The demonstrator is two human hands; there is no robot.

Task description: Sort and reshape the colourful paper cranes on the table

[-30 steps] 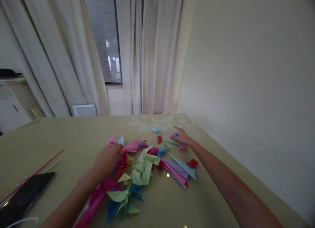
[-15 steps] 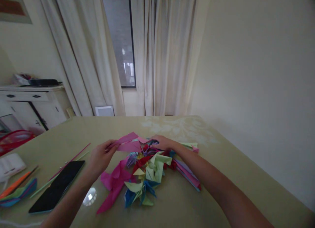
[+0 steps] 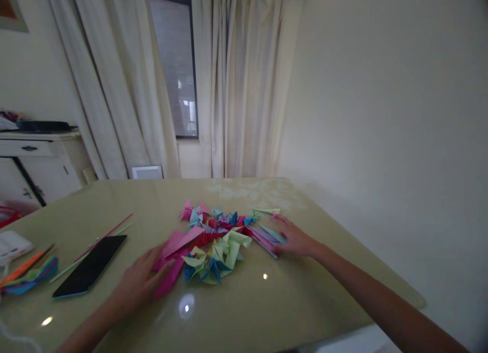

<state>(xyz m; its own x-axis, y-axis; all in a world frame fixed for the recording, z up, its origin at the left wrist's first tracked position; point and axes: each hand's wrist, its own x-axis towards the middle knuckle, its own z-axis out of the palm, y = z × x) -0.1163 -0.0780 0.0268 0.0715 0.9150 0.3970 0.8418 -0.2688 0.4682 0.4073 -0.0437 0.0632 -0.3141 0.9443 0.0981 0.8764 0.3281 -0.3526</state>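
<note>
A heap of folded coloured paper pieces lies on the table between my hands. My left hand [image 3: 143, 274], slightly blurred, rests at the left side with fingers stretched out and thumb apart, touching a pink folded paper [image 3: 170, 274]. My right hand [image 3: 295, 237] is at the heap's right, fingers spread by the outer ends of several folded paper strips [image 3: 265, 238] in pink, purple and blue. Light green folded paper [image 3: 231, 246] and blue folded paper [image 3: 213, 269] sit at the heap's front. Smaller pink and light blue pieces [image 3: 196, 213] lie at its back left.
A black phone [image 3: 91, 266] lies left of my left hand, with thin pink and green sticks [image 3: 104, 236] beside it. Farther left are an orange and blue-green feather-like bundle [image 3: 32, 274] and a white device [image 3: 13, 246]. The table's right edge [image 3: 354, 241] runs near the wall.
Both hands have moved apart and down from the heap's top to its two sides. The pink paper my left hand held up now lies on the heap. The view has shifted right.
</note>
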